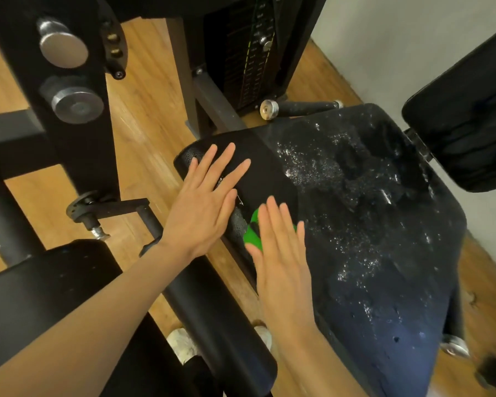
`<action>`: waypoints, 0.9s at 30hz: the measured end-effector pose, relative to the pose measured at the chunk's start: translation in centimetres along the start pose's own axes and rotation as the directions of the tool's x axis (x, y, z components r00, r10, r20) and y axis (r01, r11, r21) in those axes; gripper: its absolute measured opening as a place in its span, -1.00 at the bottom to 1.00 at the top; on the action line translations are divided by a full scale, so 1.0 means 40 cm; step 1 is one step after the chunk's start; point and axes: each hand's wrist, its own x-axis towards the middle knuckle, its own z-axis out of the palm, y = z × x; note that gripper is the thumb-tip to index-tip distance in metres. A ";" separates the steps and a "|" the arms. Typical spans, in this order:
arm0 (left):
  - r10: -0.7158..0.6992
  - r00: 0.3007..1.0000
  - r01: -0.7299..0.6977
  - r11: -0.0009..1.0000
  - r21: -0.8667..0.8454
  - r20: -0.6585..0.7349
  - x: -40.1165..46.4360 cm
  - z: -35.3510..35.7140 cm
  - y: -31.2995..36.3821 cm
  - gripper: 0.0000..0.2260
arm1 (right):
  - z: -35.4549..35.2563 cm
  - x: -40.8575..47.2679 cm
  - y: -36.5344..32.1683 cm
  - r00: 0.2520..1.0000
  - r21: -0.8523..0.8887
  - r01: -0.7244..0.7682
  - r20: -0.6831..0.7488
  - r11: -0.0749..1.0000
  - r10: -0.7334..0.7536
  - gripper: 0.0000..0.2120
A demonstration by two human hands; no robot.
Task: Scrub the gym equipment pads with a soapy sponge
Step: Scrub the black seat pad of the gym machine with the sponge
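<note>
Step in hand: scrubbing the seat pad (370, 224) of the weight machine; by my reading the work was partway through, since white suds speckled the middle and far side of the pad while the near-left strip looked dark and unlathered.
Sponge: a green sponge (251, 233) lay on the near-left edge of the seat pad, mostly hidden under the right hand, with only its left part showing.
Right hand: the right hand (281, 253) lay flat on top of the sponge, fingers straight and close together, pressing down rather than curling round it; the thumb tip sat at the sponge's near edge.
Left hand: the left hand (204, 202) rested palm-down on the left corner of the seat pad, fingers spread and straight, holding nothing, apparently steadying the pad.
Arm pose: both forearms reached forward from the lower frame, roughly side by side, the hands just beside each other.
Next move: likely to push the sponge across the unlathered strip under and beside the left hand, which would call for shifting that hand aside.
Other pads: the back pad (464, 124) at the right and the roller pad (212, 310) near the person showed no suds that I could make out.
</note>
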 end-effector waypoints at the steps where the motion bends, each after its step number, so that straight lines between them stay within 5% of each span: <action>1: 0.001 1.000 -0.001 1.000 -0.004 0.000 0.000 -0.001 0.001 -0.57 | 0.004 -0.008 0.017 0.999 -0.045 0.052 0.012 0.998 -0.052 -0.49; 10: -0.003 1.000 0.002 0.998 0.056 0.027 0.000 -0.007 0.004 -0.57 | 0.011 0.127 0.038 0.996 0.110 -0.087 -0.007 0.990 0.088 -0.39; 15: -0.011 0.998 0.006 0.995 0.100 0.055 -0.001 -0.013 0.009 -0.56 | 0.014 0.124 0.026 0.993 0.066 -0.085 -0.079 0.994 0.090 -0.44; 21: -0.014 0.999 0.009 0.994 0.106 0.048 -0.002 -0.009 0.012 -0.56 | 0.014 -0.036 0.029 0.999 -0.127 0.033 0.013 0.991 -0.032 -0.47; 27: 0.191 0.973 -0.204 0.975 0.087 0.132 0.002 -0.008 0.023 -0.53 | 0.027 0.092 0.005 0.925 0.007 -0.351 -0.153 0.936 0.348 -0.46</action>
